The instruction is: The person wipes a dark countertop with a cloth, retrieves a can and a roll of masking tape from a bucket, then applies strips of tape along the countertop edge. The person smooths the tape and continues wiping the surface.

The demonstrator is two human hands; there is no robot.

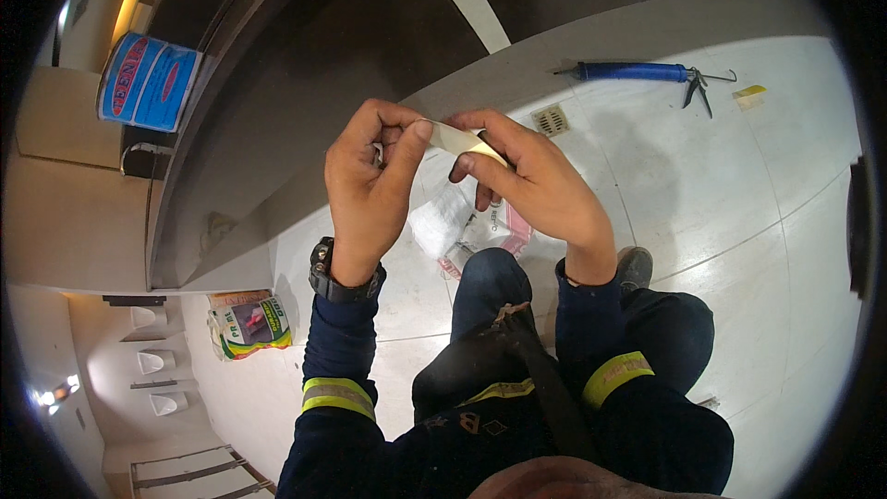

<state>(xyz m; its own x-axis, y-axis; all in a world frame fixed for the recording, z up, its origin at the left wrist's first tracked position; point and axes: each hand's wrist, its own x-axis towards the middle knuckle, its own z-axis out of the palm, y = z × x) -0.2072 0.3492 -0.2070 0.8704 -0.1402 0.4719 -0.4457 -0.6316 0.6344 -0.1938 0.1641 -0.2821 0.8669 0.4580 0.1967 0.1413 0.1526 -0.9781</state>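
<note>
Between my two hands stretches a short strip of pale cream tape, its yellowish part toward the right. My left hand is closed, pinching the strip's left end between thumb and forefinger. With its thumb and fingers, my right hand grips the other end, and something dark shows at those fingertips. My right fingers hide whether the strip joins a roll. Both hands are raised above the floor, in front of my bent knees. Below them on the tiles lies a crumpled white plastic bag with pink-red printed parts.
A blue caulking gun lies on the floor at the far right, near a small yellow-and-beige scrap. A square floor drain sits beyond my right hand. A dark counter panel rises ahead, with a blue can on top. A printed sack lies left.
</note>
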